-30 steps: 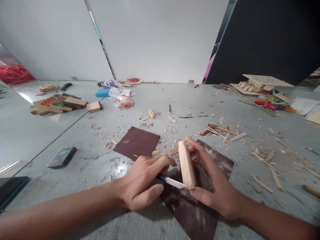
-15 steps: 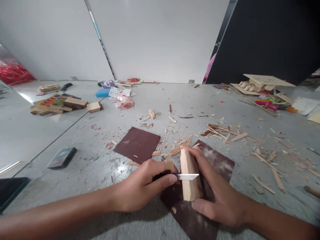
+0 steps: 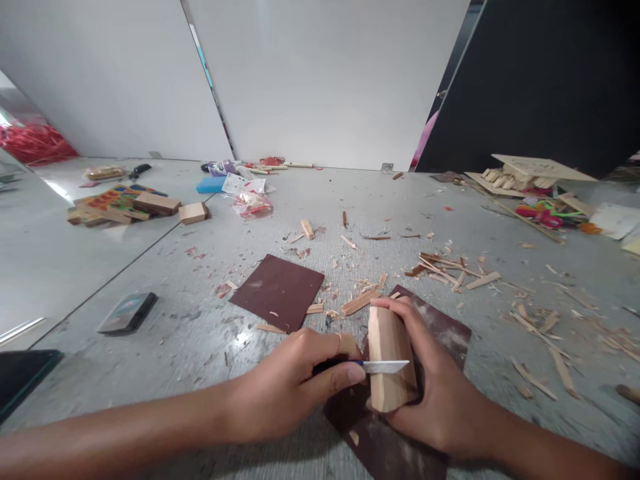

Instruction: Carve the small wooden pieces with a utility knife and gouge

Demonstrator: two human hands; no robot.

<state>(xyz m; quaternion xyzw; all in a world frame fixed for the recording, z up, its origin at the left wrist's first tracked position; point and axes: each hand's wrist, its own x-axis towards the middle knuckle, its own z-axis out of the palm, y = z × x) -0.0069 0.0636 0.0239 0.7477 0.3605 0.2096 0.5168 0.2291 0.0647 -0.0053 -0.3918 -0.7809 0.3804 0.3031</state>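
My left hand [image 3: 315, 373] is closed round the dark handle of a small knife [image 3: 387, 367]. Its pale blade points right and lies across the upper face of a faceted wood block [image 3: 389, 390]. My right hand [image 3: 435, 393] grips that block, fingers at its far end and thumb at the near end. Beneath the block and the right hand is a dark brown sheet of sandpaper [image 3: 447, 327], dusted with pale powder. A second, smaller brown sheet [image 3: 277, 290] lies ahead of my left hand, with a few wood bits on it.
Wood shavings [image 3: 450, 267] are scattered ahead and to the right. A small flat box [image 3: 129, 313] and a dark flat device [image 3: 25, 377] lie left. Wood blocks [image 3: 157, 203] and plastic packets [image 3: 253, 203] sit farther back, before a white panel [image 3: 330, 80]. Stacked sticks and boards [image 3: 530, 175] stand back right.
The block has turned slightly in my right hand, showing more of its side face. Both hands and the knife sit a little farther right and lower in view, and the whole view has shifted slightly.
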